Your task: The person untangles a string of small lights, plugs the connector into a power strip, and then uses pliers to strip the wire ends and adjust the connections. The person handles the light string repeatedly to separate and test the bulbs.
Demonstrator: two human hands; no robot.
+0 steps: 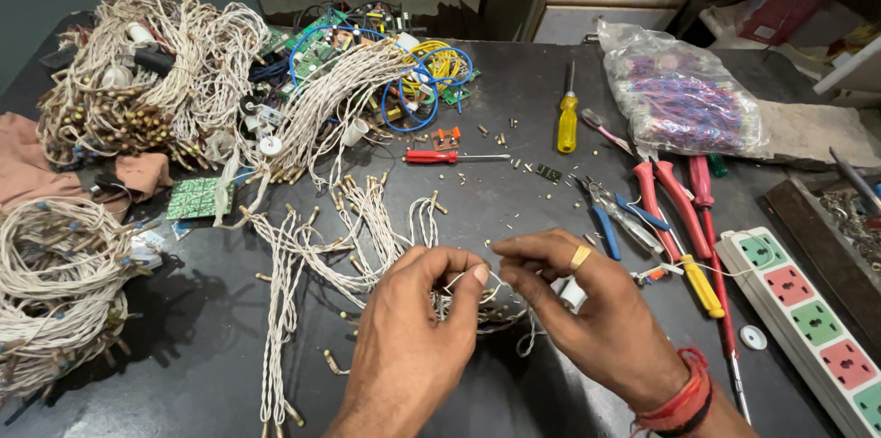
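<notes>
1. Left hand [413,332] near the table's [514,117] front edge, centre; fingertips pinched on a thin white twisted wire [456,282].
2. Right hand [587,310] just beside it, thumb and forefinger pinching the same wire; gold ring [580,257] on one finger, red thread band [684,397] at wrist.
3. Wire spans the small gap between both hands, its tangle lying under and behind them.
4. More white wire bundles [321,245] spread left of hands toward the centre.
5. Pliers with red handles [665,209] and a power strip [808,319] right of right hand; yellow screwdriver [568,117] farther back.
</notes>
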